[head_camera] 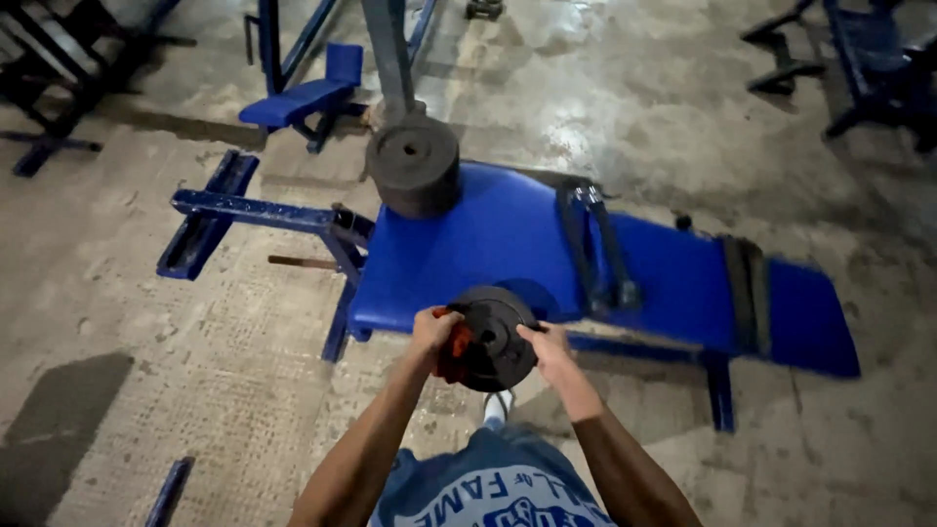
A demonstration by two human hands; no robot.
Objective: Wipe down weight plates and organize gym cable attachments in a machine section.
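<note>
Both hands are engaged at lower centre of the frame. Left hand [432, 329] is closed on the left rim of a black weight plate [496, 337], with an orange-red piece [457, 344] showing just beside its fingers; what that piece is cannot be told. Right hand [549, 348] is closed on the right rim of the same plate. The plate thus sits between the two hands, face turned up toward the camera, held clear of the floor just in front of the near edge of the blue padded bench [508, 244].

The bench runs from centre frame toward the right, with a dark strap [590, 244] lying across its pad and a second dark band [748, 293] nearer the right end. A stack of dark weight plates [413, 164] stands at the bench's upper left corner, well apart from the hands. A blue steel frame [254, 210] extends left of the bench. A smaller blue seat [303, 98] stands at upper left. Flooring is bare concrete [683, 107].
</note>
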